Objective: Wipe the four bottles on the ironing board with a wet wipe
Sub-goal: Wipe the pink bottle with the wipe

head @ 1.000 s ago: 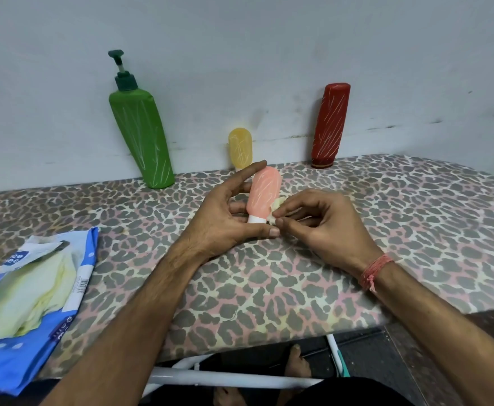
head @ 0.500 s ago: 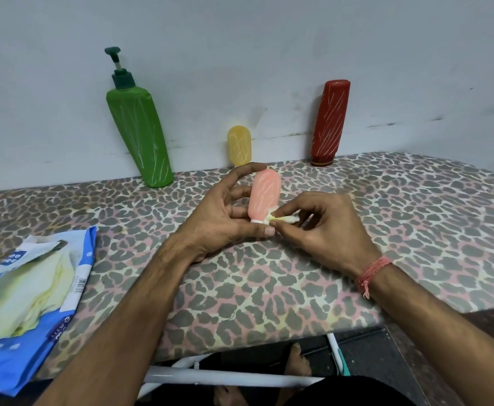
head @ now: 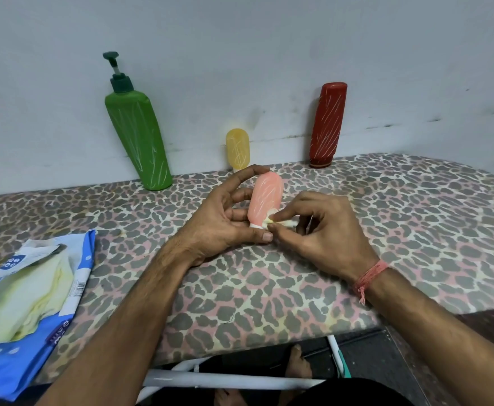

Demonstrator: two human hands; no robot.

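Note:
My left hand (head: 225, 221) grips a small pink bottle (head: 265, 199) upside down, cap end low, above the middle of the ironing board (head: 269, 288). My right hand (head: 325, 230) pinches a small wadded wet wipe (head: 281, 221) against the bottle's lower right side near the white cap. A tall green pump bottle (head: 137, 133) leans on the wall at the back left. A small yellow bottle (head: 237, 149) stands behind my left hand. A red bottle (head: 328, 124) stands at the back right.
An opened blue wet wipe packet (head: 32, 300) lies on the board's front left. The grey wall (head: 240, 54) runs right behind the bottles. The board's white metal frame (head: 225, 379) and bare feet show below the front edge.
My right hand has drawn the wadded wipe out from beside the bottle's cap and now rubs it on the lower side. The left hand keeps holding the pink bottle.

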